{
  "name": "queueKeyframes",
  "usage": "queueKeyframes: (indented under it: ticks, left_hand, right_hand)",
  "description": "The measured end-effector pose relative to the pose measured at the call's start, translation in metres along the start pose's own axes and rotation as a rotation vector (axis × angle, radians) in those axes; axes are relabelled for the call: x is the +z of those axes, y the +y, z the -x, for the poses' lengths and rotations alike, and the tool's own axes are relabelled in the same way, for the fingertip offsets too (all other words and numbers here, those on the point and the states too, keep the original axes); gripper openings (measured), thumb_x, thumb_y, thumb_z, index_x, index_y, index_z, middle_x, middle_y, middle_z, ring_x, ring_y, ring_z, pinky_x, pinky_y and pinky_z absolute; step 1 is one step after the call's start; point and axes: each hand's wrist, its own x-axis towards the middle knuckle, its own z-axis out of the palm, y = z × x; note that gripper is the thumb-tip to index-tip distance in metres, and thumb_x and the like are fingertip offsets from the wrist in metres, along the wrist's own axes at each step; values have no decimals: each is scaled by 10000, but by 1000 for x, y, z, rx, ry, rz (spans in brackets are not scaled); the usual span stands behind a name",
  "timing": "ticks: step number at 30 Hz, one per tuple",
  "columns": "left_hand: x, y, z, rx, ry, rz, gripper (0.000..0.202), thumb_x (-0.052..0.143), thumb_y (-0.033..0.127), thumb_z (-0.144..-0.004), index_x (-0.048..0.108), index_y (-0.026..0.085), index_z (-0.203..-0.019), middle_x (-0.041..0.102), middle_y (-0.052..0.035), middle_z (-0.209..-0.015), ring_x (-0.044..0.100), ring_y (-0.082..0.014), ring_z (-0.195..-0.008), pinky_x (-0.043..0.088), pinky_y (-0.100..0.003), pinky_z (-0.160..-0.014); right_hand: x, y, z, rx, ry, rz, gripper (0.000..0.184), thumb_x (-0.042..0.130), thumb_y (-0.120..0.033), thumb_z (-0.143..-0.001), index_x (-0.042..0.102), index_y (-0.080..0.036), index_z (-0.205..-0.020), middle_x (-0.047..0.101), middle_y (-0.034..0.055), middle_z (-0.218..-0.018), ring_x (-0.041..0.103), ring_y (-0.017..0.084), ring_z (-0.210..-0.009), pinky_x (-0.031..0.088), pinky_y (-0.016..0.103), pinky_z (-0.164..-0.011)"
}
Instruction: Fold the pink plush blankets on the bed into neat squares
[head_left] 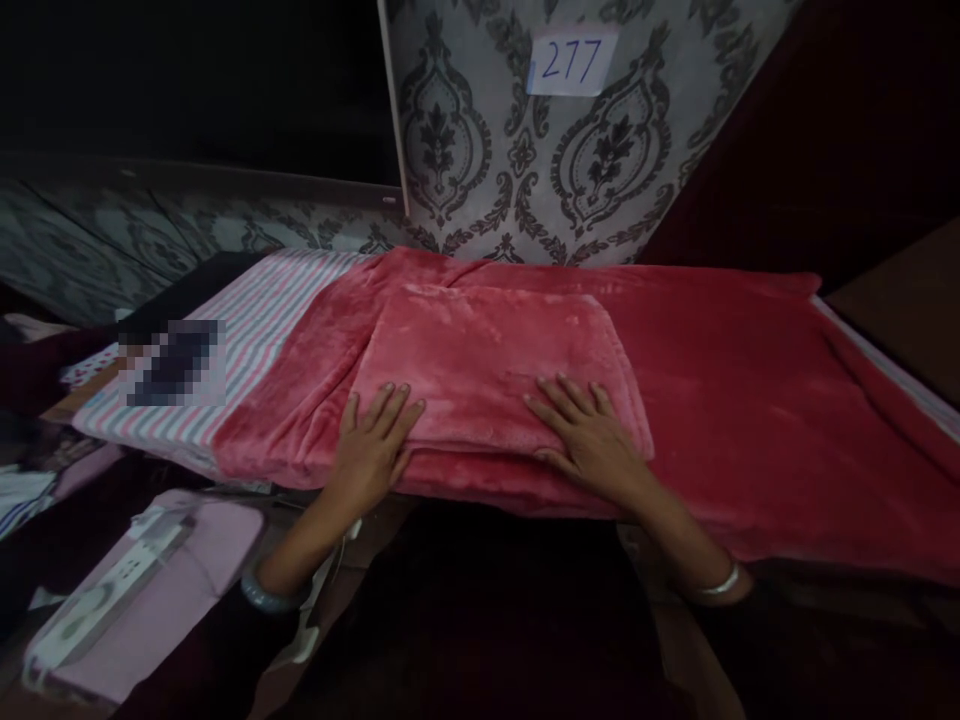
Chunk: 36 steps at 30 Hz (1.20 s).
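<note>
A pinkish-red plush cloth [480,350], folded into a rectangle, lies on a larger red plush blanket [735,400] spread over the table. My left hand [373,445] rests flat at the folded cloth's near left corner, fingers apart. On its near right part lies my right hand [589,435], palm down with the fingers spread. Neither hand grasps anything. The folded edges show along the cloth's right side and its near side.
A striped cloth [262,310] covers the table's left end, with a blurred-out dark item [176,365] on it. A power strip [112,590] sits on a pink surface [202,560] at lower left. Behind are a dark screen [195,90] and a paper marked 277 [573,62].
</note>
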Motion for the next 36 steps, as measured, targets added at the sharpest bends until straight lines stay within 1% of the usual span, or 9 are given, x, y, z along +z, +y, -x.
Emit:
queueKeyframes:
  ticks: [4, 8, 11, 16, 21, 24, 28, 31, 36]
  left_hand:
    - [4, -21, 9, -60, 65, 14, 591, 543, 246, -935, 475, 231, -1522, 445, -143, -1622, 361, -358, -1522, 275, -643, -1214]
    - [7, -32, 6, -23, 85, 73, 618, 532, 158, -878, 484, 183, -1493, 443, -161, -1610, 374, -353, -1506, 396, -558, -1185]
    - [8, -33, 2, -9, 79, 84, 627, 517, 122, -847, 498, 164, -1472, 462, -169, -1590, 409, -359, -1476, 411, -563, -1181]
    - [7, -35, 5, -24, 111, 80, 592, 482, 148, -859, 525, 150, -1449, 514, -160, -1556, 462, -339, -1443, 433, -530, -1156]
    - [-9, -31, 1, 19, 150, 61, 514, 514, 349, -929, 580, 176, -1408, 586, -170, -1487, 537, -369, -1373, 320, -632, -1190]
    - [-16, -9, -14, 109, 191, 99, 500, 521, 435, -965, 599, 174, -1385, 631, -165, -1428, 567, -355, -1335, 359, -601, -1173]
    - [-7, 43, -46, 254, 147, 155, 447, 533, 325, -974, 608, 170, -1386, 642, -162, -1413, 573, -319, -1328, 456, -509, -1106]
    - [5, 85, -73, 299, 79, 142, 478, 586, 247, -938, 596, 173, -1410, 630, -170, -1426, 576, -321, -1316, 460, -508, -1096]
    - [15, 138, -109, 356, -24, 137, 582, 668, 253, -904, 547, 168, -1467, 591, -178, -1473, 550, -353, -1342, 445, -544, -1100]
  right_hand:
    - [4, 14, 34, 163, 101, 6, 843, 643, -410, -905, 260, -330, -1651, 273, 94, -1713, 154, 407, -1585, 176, 723, -1212]
    - [15, 25, 54, 247, 203, -78, 986, 575, -137, -814, 140, -348, -1674, 185, 48, -1741, 140, 343, -1601, 282, 630, -1235]
    - [21, 31, 55, 255, 237, -144, 1028, 546, -74, -768, 149, -362, -1671, 187, 22, -1738, 154, 310, -1602, 273, 596, -1263]
    - [23, 38, 62, 274, 289, -299, 816, 599, -289, -888, 284, -310, -1641, 263, 94, -1713, 260, 307, -1573, 314, 578, -1239]
    - [23, 35, 70, 439, 397, -428, 752, 586, -550, -926, 400, -245, -1588, 485, 156, -1581, 442, 320, -1469, 360, 571, -1200]
    - [20, 27, 69, 545, 477, -472, 759, 600, -621, -892, 491, -223, -1529, 588, 170, -1475, 547, 334, -1361, 398, 578, -1162]
    - [15, 20, 67, 644, 568, -585, 652, 558, -630, -909, 610, -229, -1420, 650, 152, -1400, 589, 328, -1303, 428, 569, -1138]
    - [12, 25, 60, 730, 578, -725, 633, 518, -626, -919, 631, -225, -1396, 680, 140, -1358, 623, 327, -1255, 471, 558, -1100]
    - [3, 36, 42, 819, 589, -1039, 741, 684, -613, -773, 624, -203, -1387, 741, 132, -1232, 682, 340, -1142, 528, 546, -1030]
